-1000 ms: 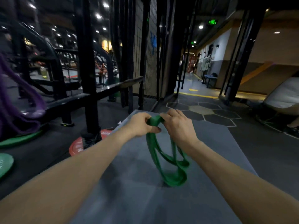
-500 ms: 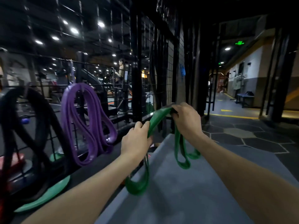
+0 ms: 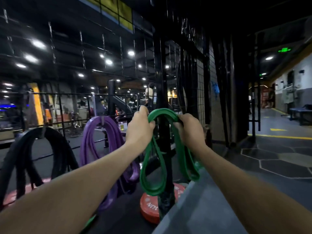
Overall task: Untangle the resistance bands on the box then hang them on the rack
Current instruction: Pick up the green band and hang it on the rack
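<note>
Both hands grip a green resistance band (image 3: pixel 152 168), left hand (image 3: pixel 139 126) and right hand (image 3: pixel 190 128) spreading its top loop; the wire rack (image 3: pixel 70 94) lies at ten o'clock, nearer the left hand.

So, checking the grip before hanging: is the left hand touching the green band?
Touching. The head view shows the left hand gripping the green band beside its arch.

1. The resistance band (image 3: pixel 152 168) is plain green.
2. The hung band bundle (image 3: pixel 94 141) is purple.
3. The band bundle at far left (image 3: pixel 22 157) is black.
4. The weight plate (image 3: pixel 150 206) is red with pale lettering.
5. The box top (image 3: pixel 199 215) is grey.
</note>
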`<action>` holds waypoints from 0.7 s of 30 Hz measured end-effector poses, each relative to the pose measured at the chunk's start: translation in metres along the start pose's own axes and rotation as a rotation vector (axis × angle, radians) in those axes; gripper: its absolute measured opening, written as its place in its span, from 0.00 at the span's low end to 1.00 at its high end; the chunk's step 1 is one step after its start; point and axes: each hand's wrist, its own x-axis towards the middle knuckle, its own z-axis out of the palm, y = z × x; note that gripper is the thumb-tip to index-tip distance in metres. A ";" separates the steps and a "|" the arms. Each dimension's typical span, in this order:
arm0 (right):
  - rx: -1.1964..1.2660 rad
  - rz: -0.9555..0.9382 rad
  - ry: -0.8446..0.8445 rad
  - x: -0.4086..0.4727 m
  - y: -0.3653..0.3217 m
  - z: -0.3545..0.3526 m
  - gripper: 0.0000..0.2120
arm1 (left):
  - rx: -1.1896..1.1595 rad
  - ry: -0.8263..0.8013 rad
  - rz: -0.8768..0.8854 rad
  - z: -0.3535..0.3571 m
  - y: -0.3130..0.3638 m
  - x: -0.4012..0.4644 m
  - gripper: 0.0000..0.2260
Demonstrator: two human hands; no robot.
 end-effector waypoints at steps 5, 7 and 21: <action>0.136 0.042 0.049 0.036 -0.008 0.030 0.09 | 0.122 0.070 0.057 -0.008 0.001 0.033 0.10; 0.161 0.058 0.045 0.051 -0.012 0.043 0.12 | 0.162 0.096 0.072 -0.010 -0.001 0.043 0.12; 0.248 0.022 0.104 0.100 -0.014 0.134 0.11 | 0.433 0.263 0.051 0.006 -0.040 0.099 0.15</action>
